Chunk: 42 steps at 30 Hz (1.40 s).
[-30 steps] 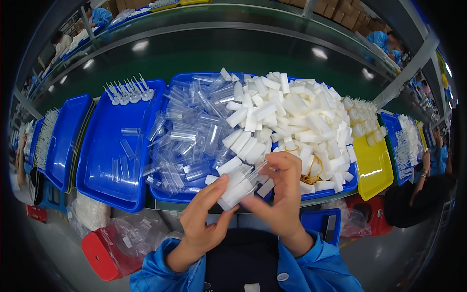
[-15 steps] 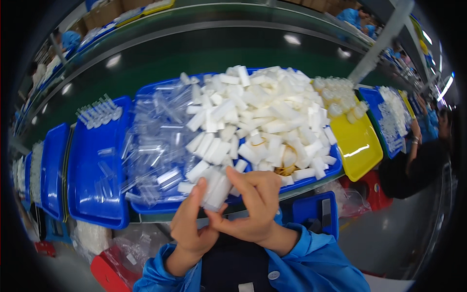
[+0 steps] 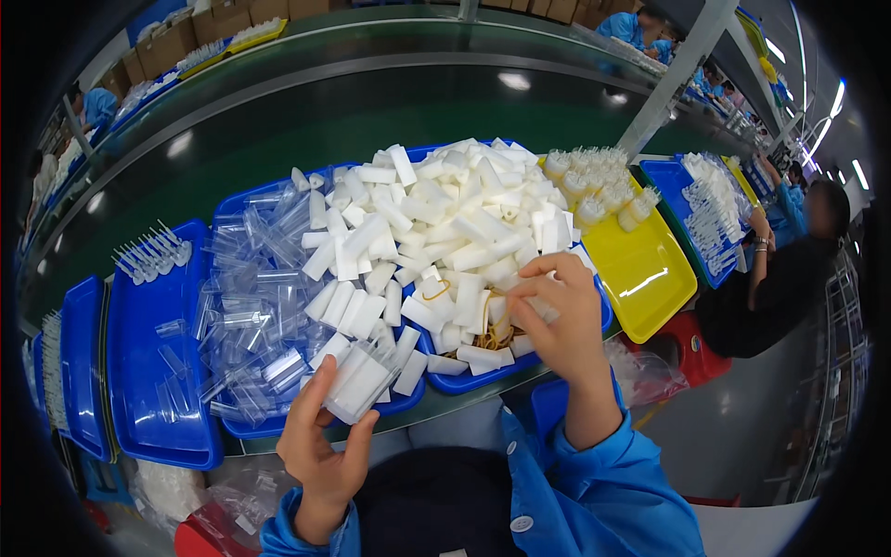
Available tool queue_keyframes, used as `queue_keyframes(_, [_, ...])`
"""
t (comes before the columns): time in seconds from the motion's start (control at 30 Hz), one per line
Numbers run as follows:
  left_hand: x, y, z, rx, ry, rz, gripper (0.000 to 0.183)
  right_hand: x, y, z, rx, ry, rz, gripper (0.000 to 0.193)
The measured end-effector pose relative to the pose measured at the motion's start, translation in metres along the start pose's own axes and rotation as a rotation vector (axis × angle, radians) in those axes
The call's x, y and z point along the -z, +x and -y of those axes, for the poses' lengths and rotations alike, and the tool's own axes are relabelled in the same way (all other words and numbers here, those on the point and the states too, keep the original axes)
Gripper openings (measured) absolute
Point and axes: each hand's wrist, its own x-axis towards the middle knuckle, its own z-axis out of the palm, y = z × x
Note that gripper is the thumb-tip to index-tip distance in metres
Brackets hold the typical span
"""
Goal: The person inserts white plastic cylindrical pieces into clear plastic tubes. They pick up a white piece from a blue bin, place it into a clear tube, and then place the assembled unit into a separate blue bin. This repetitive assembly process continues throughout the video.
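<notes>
My left hand (image 3: 320, 446) grips a small bundle of clear plastic tubes with white sleeves inside (image 3: 357, 382), held tilted over the front edge of the big tray. My right hand (image 3: 561, 320) is at the tray's front right, its fingertips pinched on a rubber band at a small heap of tan rubber bands (image 3: 498, 332). White cylindrical pieces (image 3: 464, 213) are piled high around that heap. Loose clear plastic tubes (image 3: 251, 316) fill the left part of the same blue tray (image 3: 237, 200).
Left of me, a blue tray (image 3: 153, 371) carries a row of capped thin-stemmed parts (image 3: 153, 255) and a few clear tubes. At right, a yellow tray (image 3: 645, 278) holds banded bundles (image 3: 603, 186). A green conveyor belt (image 3: 371, 107) runs behind. A co-worker (image 3: 789, 269) sits at far right.
My right hand has left the bundle and moved right to the rubber bands. My left hand alone keeps the bundle, now slightly lower and further left. The view has shifted.
</notes>
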Motion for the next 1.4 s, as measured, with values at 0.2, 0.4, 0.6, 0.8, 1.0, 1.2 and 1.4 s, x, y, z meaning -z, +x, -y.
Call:
queue_keyframes(0.2, [0.005,0.007,-0.005,0.11,-0.219,-0.028,0.051,0.001,0.033,-0.016,-0.326,0.614,-0.15,0.017])
queue_keyframes(0.4, [0.005,0.005,-0.005,0.165,-0.361,0.006,0.05,0.015,0.047,0.002,-0.744,1.275,-0.037,0.006])
queue_keyframes(0.6, [0.006,0.007,-0.008,0.288,-0.581,0.022,0.05,0.015,0.033,0.041,-0.616,1.32,0.296,0.034])
queue_keyframes(0.8, [0.004,0.005,-0.007,0.274,-0.618,0.071,0.05,-0.001,0.026,0.088,0.059,0.439,0.568,0.07])
queue_keyframes(1.0, [0.013,0.001,0.0,0.403,-1.172,0.131,0.05,-0.011,0.022,0.091,-0.018,0.571,0.687,0.029])
queue_keyframes(1.2, [0.011,-0.012,0.014,0.582,-2.133,0.033,0.061,-0.035,-0.001,0.073,0.186,1.754,0.859,0.021])
queue_keyframes(1.4, [-0.004,-0.022,0.017,0.523,-1.943,0.103,0.062,-0.05,-0.036,0.086,-0.132,1.833,0.366,0.036])
